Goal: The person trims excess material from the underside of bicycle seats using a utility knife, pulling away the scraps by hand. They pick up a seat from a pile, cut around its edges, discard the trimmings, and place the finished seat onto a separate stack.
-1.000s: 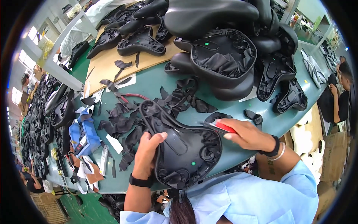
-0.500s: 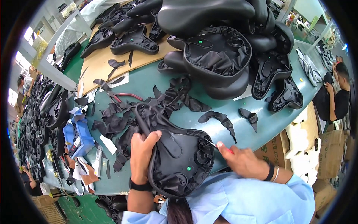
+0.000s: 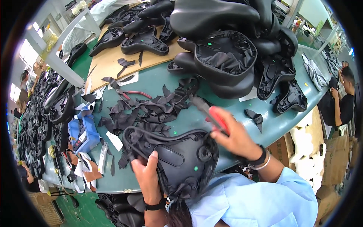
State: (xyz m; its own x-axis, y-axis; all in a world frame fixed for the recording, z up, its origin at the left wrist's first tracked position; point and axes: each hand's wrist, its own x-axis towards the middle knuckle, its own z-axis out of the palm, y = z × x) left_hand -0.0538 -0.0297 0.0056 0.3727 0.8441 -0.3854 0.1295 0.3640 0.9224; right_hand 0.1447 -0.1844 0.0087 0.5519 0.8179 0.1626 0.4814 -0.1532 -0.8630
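Now, at the near edge of the green table point(image 3: 128, 179) sits an upturned black saddle point(image 3: 177, 172), its side grasped by the left hand point(image 3: 146, 176) (thumb uppermost); the right hand point(image 3: 240, 140) clenches a blurred, red-handled tool point(image 3: 220, 116) near black scraps point(image 3: 157, 115).

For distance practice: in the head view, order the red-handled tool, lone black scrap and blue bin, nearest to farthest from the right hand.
1. Red-handled tool: in the right hand.
2. Black scrap: beyond, slightly right.
3. Blue bin: far left.
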